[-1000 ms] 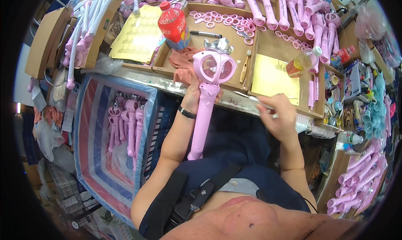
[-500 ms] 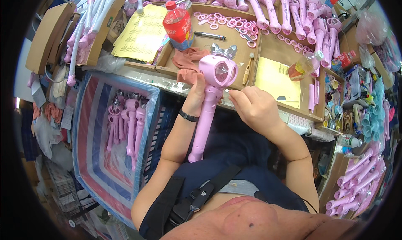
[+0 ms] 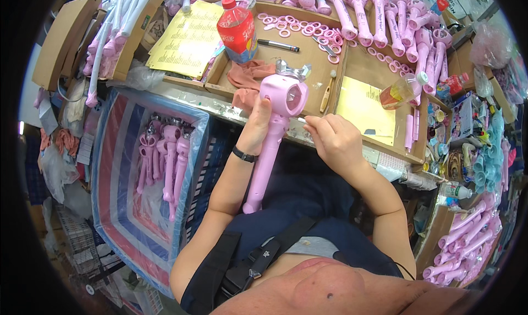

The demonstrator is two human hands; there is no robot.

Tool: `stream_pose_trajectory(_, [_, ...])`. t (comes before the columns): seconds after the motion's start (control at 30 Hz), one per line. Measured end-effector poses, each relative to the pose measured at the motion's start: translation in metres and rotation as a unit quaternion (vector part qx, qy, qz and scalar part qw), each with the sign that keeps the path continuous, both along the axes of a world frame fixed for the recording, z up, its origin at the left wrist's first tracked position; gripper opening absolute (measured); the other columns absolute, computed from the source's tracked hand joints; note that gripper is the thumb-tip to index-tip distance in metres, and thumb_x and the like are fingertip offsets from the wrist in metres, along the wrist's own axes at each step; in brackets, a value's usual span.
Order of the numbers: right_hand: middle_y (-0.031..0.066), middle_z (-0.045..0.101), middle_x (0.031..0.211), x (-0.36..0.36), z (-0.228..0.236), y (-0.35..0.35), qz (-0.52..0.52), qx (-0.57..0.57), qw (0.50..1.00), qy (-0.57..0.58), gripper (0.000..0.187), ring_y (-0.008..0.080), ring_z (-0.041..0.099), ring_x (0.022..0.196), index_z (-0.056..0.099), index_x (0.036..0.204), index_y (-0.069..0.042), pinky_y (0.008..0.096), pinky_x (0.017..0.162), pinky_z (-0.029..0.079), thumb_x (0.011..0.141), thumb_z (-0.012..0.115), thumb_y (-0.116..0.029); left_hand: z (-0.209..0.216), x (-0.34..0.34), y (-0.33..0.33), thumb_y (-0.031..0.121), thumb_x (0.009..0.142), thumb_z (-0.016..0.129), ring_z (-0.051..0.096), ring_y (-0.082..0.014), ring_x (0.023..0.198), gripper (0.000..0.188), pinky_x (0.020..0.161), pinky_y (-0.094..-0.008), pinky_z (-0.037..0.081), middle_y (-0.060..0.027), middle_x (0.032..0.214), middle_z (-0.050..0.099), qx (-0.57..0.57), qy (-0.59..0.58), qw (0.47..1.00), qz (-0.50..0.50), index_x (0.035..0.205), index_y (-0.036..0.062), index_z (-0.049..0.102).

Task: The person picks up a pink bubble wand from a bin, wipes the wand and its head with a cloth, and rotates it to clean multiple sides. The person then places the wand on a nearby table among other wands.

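Both hands are busy with one pink toy wand (image 3: 273,133). The left hand (image 3: 254,129) is closed around the upper part of the wand's handle, just below the round head, and holds it upright in front of the person, with the lower end near the lap. The right hand (image 3: 331,140) is beside the head of the wand, on its right side. Its fingers are pinched together on a small thin white piece (image 3: 301,119), whose tip is at the edge of the wand's head; what kind of piece it is, I cannot tell.

Behind the wand stands the desk (image 3: 220,103), with shallow wooden trays on it. One tray (image 3: 305,51) holds a crumpled reddish cloth (image 3: 248,75), a bottle with a red label (image 3: 236,23), a black pen (image 3: 279,44) and many small pink rings (image 3: 286,26). A yellow printed sheet (image 3: 190,37) lies to the left of the bottle, and another yellow sheet (image 3: 366,106) lies to the right, near a small bottle with amber liquid (image 3: 400,90). More pink wands (image 3: 379,15) lie in a row at the far side. At the person's left, a striped bag (image 3: 118,166) holds several finished wands (image 3: 165,158).
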State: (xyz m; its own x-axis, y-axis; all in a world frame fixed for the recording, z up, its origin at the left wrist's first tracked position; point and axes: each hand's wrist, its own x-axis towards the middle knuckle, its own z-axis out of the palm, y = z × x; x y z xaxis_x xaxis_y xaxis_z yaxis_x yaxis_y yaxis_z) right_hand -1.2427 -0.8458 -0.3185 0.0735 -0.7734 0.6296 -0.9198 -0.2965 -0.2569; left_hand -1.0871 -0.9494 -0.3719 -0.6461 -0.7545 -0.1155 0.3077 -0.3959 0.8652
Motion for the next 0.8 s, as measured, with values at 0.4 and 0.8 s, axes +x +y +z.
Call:
stream_pose_trajectory(0.4, [0.0080, 0.058, 0.068, 0.005, -0.019, -0.002, -0.022, 0.081, 0.983, -0.164, 0.012, 0.0245, 0.059, 0.060, 0.059, 0.085, -0.005, 0.0333, 0.053, 0.047, 0.080, 0.065, -0.014, 0.001, 0.001, 0.000, 0.069, 0.082, 0.038, 0.054, -0.0077, 0.075, 0.078, 0.057, -0.0204, 0.048, -0.0029, 0.098, 0.053, -0.068, -0.034, 0.997, 0.026, 0.131, 0.0090, 0.032])
stream_pose_trajectory(0.8, [0.0044, 0.056, 0.062, 0.002, -0.042, 0.001, 0.011, 0.102, 0.963, -0.251, 0.019, 0.0194, 0.056, 0.056, 0.059, 0.086, -0.001, 0.0298, 0.050, 0.044, 0.086, 0.061, -0.020, -0.003, 0.004, -0.002, 0.043, 0.069, 0.078, 0.047, -0.0241, 0.117, 0.110, 0.094, -0.0337, 0.041, -0.0159, 0.130, 0.043, -0.353, -0.083, 0.924, 0.124, 0.143, 0.0028, 0.009])
